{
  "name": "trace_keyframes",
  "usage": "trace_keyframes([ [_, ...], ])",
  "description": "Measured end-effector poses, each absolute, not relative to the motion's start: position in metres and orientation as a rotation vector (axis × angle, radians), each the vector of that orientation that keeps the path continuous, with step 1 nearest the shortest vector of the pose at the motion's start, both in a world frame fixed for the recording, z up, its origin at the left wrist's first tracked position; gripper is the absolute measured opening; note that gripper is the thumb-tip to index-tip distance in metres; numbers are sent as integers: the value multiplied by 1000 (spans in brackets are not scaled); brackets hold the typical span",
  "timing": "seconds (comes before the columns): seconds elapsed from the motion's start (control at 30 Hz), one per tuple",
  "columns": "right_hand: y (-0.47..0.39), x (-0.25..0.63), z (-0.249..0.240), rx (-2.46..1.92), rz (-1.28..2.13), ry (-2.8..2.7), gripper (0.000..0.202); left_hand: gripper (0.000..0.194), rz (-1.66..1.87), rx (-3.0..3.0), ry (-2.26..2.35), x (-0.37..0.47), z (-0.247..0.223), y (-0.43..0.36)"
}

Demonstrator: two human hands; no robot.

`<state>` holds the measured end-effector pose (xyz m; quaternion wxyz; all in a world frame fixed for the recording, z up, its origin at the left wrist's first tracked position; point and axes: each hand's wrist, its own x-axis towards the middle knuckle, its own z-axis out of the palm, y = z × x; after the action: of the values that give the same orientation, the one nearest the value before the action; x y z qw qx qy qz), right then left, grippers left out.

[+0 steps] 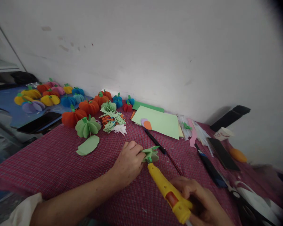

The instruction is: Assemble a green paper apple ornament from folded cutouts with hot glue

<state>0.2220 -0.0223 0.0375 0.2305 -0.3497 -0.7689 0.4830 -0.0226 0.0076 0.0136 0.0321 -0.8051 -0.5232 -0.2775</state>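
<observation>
Pinched in my left hand is a small light-green folded paper pumpkin with darker green pieces on it. My right hand is wrapped round a yellow glue gun; its green nozzle points up and left, at the paper pumpkin. Whether the tip touches the paper is too small to tell. To the left of my left hand, a finished-looking light-green pumpkin stands on the checked red cloth, with a loose light-green paper piece in front of it.
Several coloured paper pumpkins line the back left. Paper scraps, light-green sheets and a black pen lie beyond my hands. On the right are a cutter, scissors, a dark phone-like slab and a paper cup.
</observation>
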Motion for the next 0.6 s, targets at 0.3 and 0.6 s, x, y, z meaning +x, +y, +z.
trace_keyframes([
  [0.3,-22,218,40,-941,1293,-2113,20,3,-852,-2462,-1571,-21,13,6],
  [0.6,-22,221,35,-954,1310,-2036,15,3,-809,-2458,-1592,-22,15,6],
])
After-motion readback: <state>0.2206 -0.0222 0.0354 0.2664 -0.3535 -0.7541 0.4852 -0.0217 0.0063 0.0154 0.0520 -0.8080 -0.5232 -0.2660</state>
